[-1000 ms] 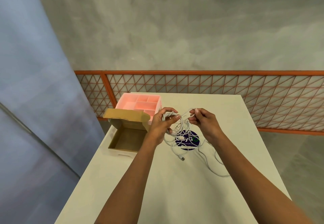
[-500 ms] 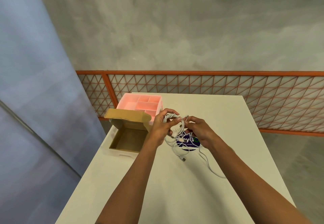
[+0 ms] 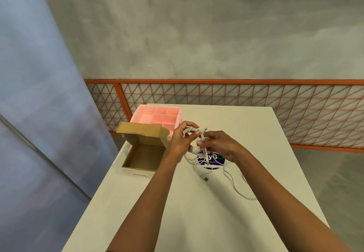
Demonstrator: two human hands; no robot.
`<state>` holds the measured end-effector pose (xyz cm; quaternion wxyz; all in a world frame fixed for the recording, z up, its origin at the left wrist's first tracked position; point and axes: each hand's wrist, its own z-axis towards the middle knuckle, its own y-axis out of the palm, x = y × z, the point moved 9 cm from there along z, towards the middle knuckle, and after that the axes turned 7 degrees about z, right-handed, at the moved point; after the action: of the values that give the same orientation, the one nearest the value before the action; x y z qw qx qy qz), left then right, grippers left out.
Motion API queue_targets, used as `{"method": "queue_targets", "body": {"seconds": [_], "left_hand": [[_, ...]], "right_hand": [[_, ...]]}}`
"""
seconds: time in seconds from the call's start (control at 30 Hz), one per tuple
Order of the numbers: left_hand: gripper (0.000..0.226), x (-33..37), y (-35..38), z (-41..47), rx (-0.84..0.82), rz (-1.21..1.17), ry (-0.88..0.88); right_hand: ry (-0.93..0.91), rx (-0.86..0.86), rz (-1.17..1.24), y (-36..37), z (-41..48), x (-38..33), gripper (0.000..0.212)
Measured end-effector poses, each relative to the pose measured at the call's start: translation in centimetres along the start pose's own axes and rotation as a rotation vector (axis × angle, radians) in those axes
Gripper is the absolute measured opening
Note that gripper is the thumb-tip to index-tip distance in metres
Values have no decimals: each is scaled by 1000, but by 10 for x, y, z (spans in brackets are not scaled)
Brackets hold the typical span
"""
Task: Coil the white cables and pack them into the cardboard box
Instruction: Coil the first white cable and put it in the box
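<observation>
My left hand [image 3: 180, 142] grips a small coil of white cable [image 3: 192, 133] above the white table, fingers wrapped through the loops. My right hand [image 3: 218, 145] pinches the same cable just right of the coil. More white cable [image 3: 234, 184] trails loose on the table under and behind my right wrist, with a plug end [image 3: 205, 178] lying free. The cardboard box [image 3: 140, 158] stands open to the left of my hands, its lid flap tilted up at the back; I see nothing inside it.
A pink compartment tray [image 3: 157, 116] sits behind the box at the table's far left. A round purple sticker [image 3: 211, 160] lies under the loose cable. The white table [image 3: 197, 222] drops off at the left and right edges; an orange lattice fence [image 3: 256, 102] stands beyond.
My right hand has moved left and down, closing in on the coil held by my left hand. The loose cable on the table has been drawn in a little.
</observation>
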<state>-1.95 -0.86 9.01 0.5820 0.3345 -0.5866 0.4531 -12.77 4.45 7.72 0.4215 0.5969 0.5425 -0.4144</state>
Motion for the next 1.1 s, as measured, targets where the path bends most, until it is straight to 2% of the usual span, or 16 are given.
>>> {"method": "queue_targets", "body": {"seconds": [0.07, 0.13, 0.3, 0.4, 0.6, 0.73, 1.1], "left_hand": [[12, 2, 0, 0, 15, 21, 34], [10, 3, -3, 2, 44, 54, 63], [10, -1, -8, 10, 93, 214, 121], [15, 0, -1, 10, 79, 380, 177], [10, 1, -2, 4, 130, 536, 242], [9, 2, -11, 6, 165, 472, 207], [11, 11, -16, 8, 77, 298, 151]], "right_hand": [[7, 116, -75, -10, 1, -2, 33], [-7, 181, -144, -15, 0, -5, 24], [18, 128, -251, -12, -5, -10, 9], [24, 88, -359, -11, -7, -12, 15], [1, -19, -470, -5, -17, -20, 16], [-43, -74, -463, -7, -25, -29, 13], [-94, -74, -409, -29, -25, -35, 14]]}}
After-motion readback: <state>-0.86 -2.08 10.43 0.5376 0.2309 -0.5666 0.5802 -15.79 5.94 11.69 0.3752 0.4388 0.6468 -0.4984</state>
